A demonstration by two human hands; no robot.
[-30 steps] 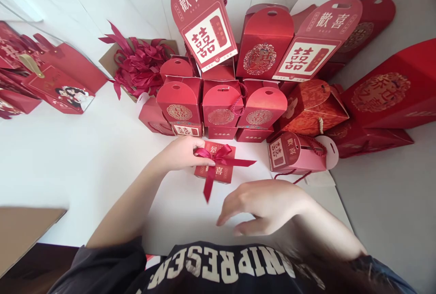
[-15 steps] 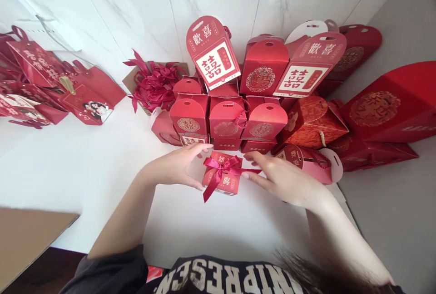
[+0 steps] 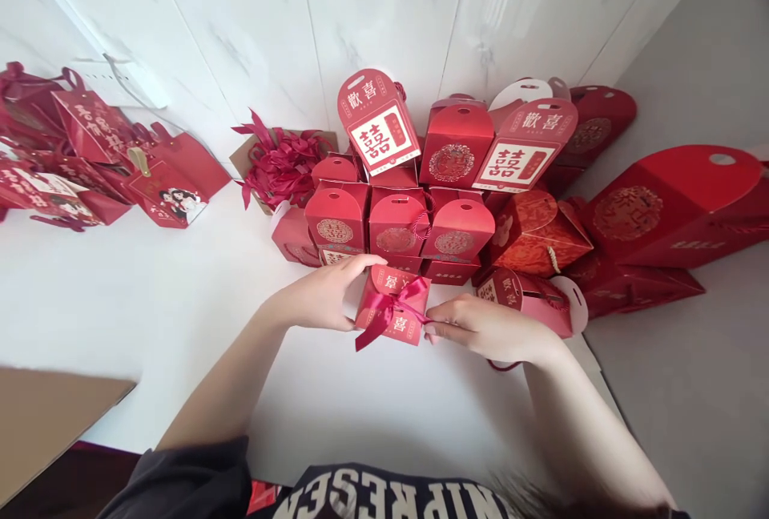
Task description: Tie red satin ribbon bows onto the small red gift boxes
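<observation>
On a white table (image 3: 150, 303), a small red box (image 3: 401, 317) tied with a ribbon (image 3: 384, 312) sits before stacked red boxes (image 3: 397, 219). The left hand (image 3: 321, 295) cups its side; the right hand (image 3: 481, 327) pinches the ribbon's end.

Left hand (image 3: 324, 299) at frame centre, fingers curled in a grip, forearm rising from lower left. Right hand (image 3: 481, 327) just right of it, fingertips pinched together, forearm from lower right.

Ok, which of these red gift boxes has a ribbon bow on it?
The small box between the left hand and right hand, before the stack; only it wears a ribbon bow.
</observation>
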